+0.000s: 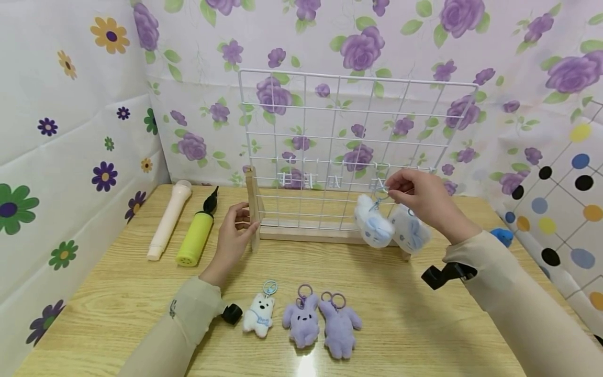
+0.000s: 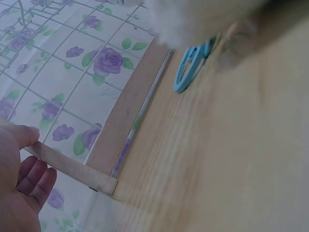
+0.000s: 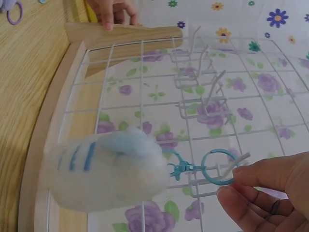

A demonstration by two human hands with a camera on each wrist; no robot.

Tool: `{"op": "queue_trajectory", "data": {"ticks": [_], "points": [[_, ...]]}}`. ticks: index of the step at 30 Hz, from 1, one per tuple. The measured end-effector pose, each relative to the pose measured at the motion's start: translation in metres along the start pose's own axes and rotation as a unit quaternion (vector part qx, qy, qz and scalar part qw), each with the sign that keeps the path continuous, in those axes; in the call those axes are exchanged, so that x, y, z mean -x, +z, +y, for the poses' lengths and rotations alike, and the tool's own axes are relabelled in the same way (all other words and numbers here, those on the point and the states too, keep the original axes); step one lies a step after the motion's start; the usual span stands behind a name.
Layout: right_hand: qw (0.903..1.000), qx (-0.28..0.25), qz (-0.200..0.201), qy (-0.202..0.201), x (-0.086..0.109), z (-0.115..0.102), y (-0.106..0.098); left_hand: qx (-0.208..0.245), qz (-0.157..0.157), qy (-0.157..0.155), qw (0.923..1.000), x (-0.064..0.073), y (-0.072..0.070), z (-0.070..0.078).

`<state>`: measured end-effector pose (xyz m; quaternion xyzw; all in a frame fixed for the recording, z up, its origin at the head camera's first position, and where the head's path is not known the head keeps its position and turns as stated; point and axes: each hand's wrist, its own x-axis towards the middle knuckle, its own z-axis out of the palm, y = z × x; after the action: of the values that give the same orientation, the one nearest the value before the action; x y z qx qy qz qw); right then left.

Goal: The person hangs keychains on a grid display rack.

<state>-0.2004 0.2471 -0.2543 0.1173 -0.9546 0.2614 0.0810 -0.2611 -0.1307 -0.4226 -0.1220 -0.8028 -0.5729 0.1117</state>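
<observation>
My right hand (image 1: 424,199) pinches the blue key ring (image 3: 204,175) of a white plush keychain (image 1: 374,225) with blue details. In the right wrist view the ring overlaps a white wire hook (image 3: 236,164), with fingertips right at the hook's tip. A second white and blue plush (image 1: 410,230) hangs just right of it, its ring partly behind the hand. My left hand (image 1: 234,228) grips the wooden side post (image 1: 254,204) of the white wire grid rack (image 1: 330,199), thumb on one face and fingers on the other.
In front lie a white bear keychain (image 1: 259,317) and two purple plush keychains (image 1: 302,324). A lime-green pump (image 1: 197,235) and a pale tube (image 1: 170,220) lie at left. Several more hooks (image 1: 308,180) sit on the grid. A blue object (image 1: 503,236) is at the right.
</observation>
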Motion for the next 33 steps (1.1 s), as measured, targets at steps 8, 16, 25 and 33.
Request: {"op": "queue_trajectory", "data": {"ticks": [8, 16, 25, 33], "points": [[0.999, -0.014, 0.042, -0.006, 0.01, -0.005, -0.008, 0.002, 0.002, -0.001, 1.0, 0.001, -0.001, 0.003], [0.9933, -0.032, 0.1, -0.049, 0.026, -0.011, -0.006, 0.008, 0.002, 0.0, 1.0, 0.002, -0.001, 0.005], [0.9838, -0.053, 0.131, -0.111, 0.041, -0.013, 0.011, 0.0, 0.003, 0.001, 1.0, 0.001, -0.001, 0.004], [0.9765, -0.083, 0.12, -0.159, 0.054, -0.011, 0.028, 0.005, 0.002, -0.001, 1.0, 0.002, -0.001, 0.004]]}}
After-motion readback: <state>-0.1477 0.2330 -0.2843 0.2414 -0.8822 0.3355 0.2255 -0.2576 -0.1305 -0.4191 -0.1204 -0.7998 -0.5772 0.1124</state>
